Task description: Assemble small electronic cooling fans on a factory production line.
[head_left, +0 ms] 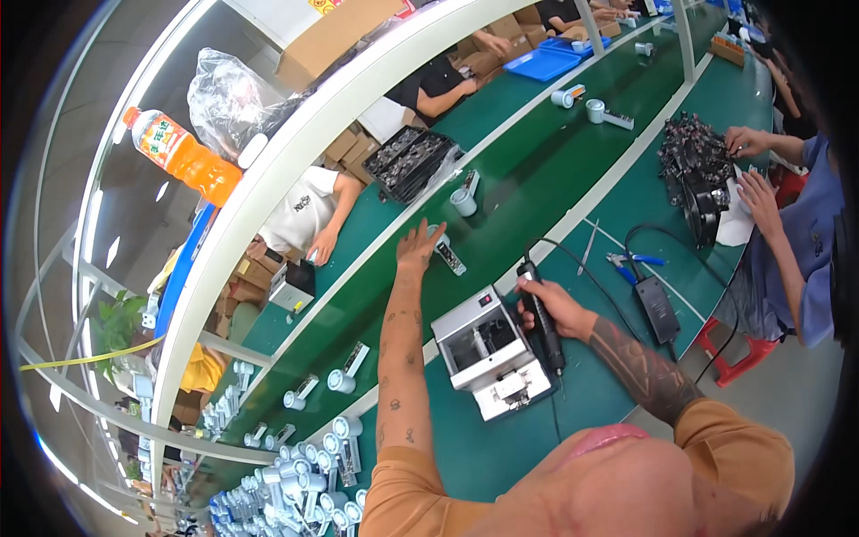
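Note:
My left hand [416,245] stretches out over the green conveyor belt, its fingers spread. Beside its fingertips lies a pale blue device [449,255] with a round head and an exposed circuit strip; whether the fingers touch it I cannot tell. My right hand [562,310] is wrapped round a black electric screwdriver [540,324], which points down with its cable trailing. Just left of the screwdriver a silver and white box-shaped machine [488,347] stands on the green bench. Another pale blue device [464,199] lies farther along the belt.
Many pale blue devices [309,474] are piled at lower left. Tweezers [589,246], blue-handled pliers [635,261] and a black power adapter [658,309] lie on the right. A co-worker's hands [756,174] are beside a dark heap of parts [693,157]. A white frame [358,76] arches overhead.

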